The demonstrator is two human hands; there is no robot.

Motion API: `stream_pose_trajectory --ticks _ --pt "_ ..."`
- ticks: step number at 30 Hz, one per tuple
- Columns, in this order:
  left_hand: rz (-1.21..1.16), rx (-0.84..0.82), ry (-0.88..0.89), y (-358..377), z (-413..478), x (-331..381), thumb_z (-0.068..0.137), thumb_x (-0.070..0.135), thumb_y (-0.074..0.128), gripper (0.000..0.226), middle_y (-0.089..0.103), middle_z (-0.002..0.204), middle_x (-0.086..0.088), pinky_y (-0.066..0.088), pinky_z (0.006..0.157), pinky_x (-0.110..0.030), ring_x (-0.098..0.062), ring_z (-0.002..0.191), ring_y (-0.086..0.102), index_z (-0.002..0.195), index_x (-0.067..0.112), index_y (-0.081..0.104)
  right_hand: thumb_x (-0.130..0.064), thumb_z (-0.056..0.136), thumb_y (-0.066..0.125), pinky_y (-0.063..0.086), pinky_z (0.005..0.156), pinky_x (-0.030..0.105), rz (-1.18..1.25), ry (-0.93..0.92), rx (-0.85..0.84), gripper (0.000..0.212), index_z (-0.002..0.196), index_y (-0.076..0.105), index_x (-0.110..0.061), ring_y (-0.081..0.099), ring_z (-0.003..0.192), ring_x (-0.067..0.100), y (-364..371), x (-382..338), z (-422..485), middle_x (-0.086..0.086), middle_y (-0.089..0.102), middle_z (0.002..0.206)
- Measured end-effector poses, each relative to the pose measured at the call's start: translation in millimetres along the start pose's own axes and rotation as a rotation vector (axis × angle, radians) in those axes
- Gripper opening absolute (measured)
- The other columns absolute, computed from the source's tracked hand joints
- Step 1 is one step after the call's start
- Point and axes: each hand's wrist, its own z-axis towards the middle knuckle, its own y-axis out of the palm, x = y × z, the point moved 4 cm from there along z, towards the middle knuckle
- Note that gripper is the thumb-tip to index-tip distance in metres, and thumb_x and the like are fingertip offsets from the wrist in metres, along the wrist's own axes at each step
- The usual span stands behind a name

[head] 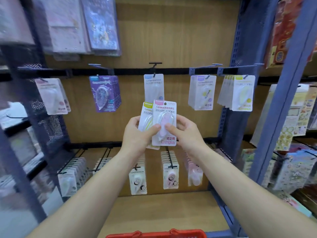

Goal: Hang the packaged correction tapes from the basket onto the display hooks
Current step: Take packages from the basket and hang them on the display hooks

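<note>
I hold two packaged correction tapes in front of the shelf: my left hand [137, 134] is closed on the green-topped pack [145, 117], and my right hand [184, 133] pinches the pink-topped pack [164, 122], which lies over the green one, with my thumbs almost touching on its blister. The red basket [156, 234] is far below my wrists, at the bottom edge. I think the step now is to separate the packs and choose a hook. The hooks [155, 65] are above my fingers; the yellow-green row [240, 92] hangs up to the right of my right hand. To do it well, I should keep the pack upright, hold it low (so the hole at the top stays free), and slide it straight on.
</note>
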Motion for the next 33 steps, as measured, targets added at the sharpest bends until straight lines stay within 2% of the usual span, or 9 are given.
stream_pose_trajectory --ticks 4,8,10,13,16,21,24,29,33 --pt "0.024 0.060 0.045 -38 -3 9 0.087 0.011 0.079 0.041 0.071 0.109 -0.001 0.056 0.051 -0.021 -0.001 0.074 0.073 0.123 0.011 0.058 -0.017 0.097 0.069 0.061 0.087 0.049 -0.007 0.003 -0.034 0.026 0.123 0.065 -0.022 0.075 0.101 0.022 40 3 7 0.000 0.078 0.109" --pt "0.023 0.165 0.047 -88 1 9 0.090 0.009 0.076 0.036 0.073 0.109 0.002 0.058 0.061 -0.026 -0.011 0.089 0.074 0.122 0.015 0.062 -0.019 0.097 0.069 0.060 0.089 0.052 -0.001 0.010 -0.039 0.028 0.124 0.063 -0.020 0.075 0.102 0.025 85 7 15 0.003 0.078 0.109" --pt "0.059 0.224 0.075 -115 3 9 0.089 0.008 0.074 0.034 0.073 0.109 0.003 0.054 0.069 -0.021 -0.009 0.093 0.072 0.118 0.018 0.063 -0.020 0.097 0.069 0.063 0.076 0.046 -0.003 -0.008 -0.048 0.029 0.125 0.062 -0.022 0.076 0.095 0.026 108 6 17 0.004 0.078 0.105" --pt "0.064 0.293 0.105 -158 2 14 0.090 0.006 0.072 0.033 0.072 0.110 0.003 0.056 0.069 -0.018 -0.009 0.093 0.070 0.120 0.017 0.062 -0.023 0.098 0.068 0.063 0.060 0.040 -0.011 -0.020 -0.098 0.027 0.124 0.060 -0.026 0.077 0.082 0.021 146 0 20 0.000 0.078 0.099" --pt "0.049 0.349 0.086 -204 0 13 0.092 0.009 0.072 0.031 0.073 0.112 0.002 0.061 0.082 -0.036 -0.016 0.098 0.072 0.119 0.021 0.063 -0.027 0.098 0.069 0.063 0.061 0.038 -0.048 -0.001 -0.166 0.027 0.123 0.060 -0.027 0.076 0.089 0.019 187 -1 30 -0.003 0.077 0.106" --pt "0.115 0.354 0.099 -273 -9 9 0.091 0.008 0.075 0.032 0.076 0.106 0.012 0.059 0.071 -0.024 -0.006 0.091 0.075 0.116 0.024 0.064 -0.027 0.097 0.070 0.058 0.057 0.031 -0.153 0.008 -0.214 0.025 0.116 0.060 -0.014 0.076 0.091 0.023 250 5 60 0.001 0.077 0.106" --pt "0.114 0.393 0.087 -308 -11 6 0.090 0.009 0.076 0.036 0.076 0.109 0.011 0.059 0.073 -0.025 -0.004 0.091 0.075 0.123 0.018 0.064 -0.026 0.098 0.068 0.058 0.054 0.029 -0.175 -0.031 -0.226 0.021 0.113 0.057 -0.016 0.075 0.090 0.022 285 0 79 0.004 0.074 0.110" --pt "0.124 0.437 0.114 -345 -3 5 0.090 0.003 0.074 0.037 0.075 0.110 0.006 0.054 0.061 -0.013 0.002 0.082 0.073 0.124 0.011 0.064 -0.028 0.098 0.068 0.065 0.066 0.043 -0.255 -0.096 -0.231 0.015 0.106 0.055 -0.024 0.074 0.091 0.019 333 -14 113 -0.001 0.072 0.107" --pt "0.113 0.464 0.122 -363 7 8 0.089 0.002 0.074 0.037 0.076 0.110 0.004 0.054 0.059 -0.014 0.001 0.080 0.074 0.124 0.010 0.064 -0.028 0.097 0.069 0.065 0.063 0.044 -0.256 -0.065 -0.214 0.020 0.109 0.058 -0.018 0.075 0.088 0.025 356 -10 136 0.004 0.072 0.110"
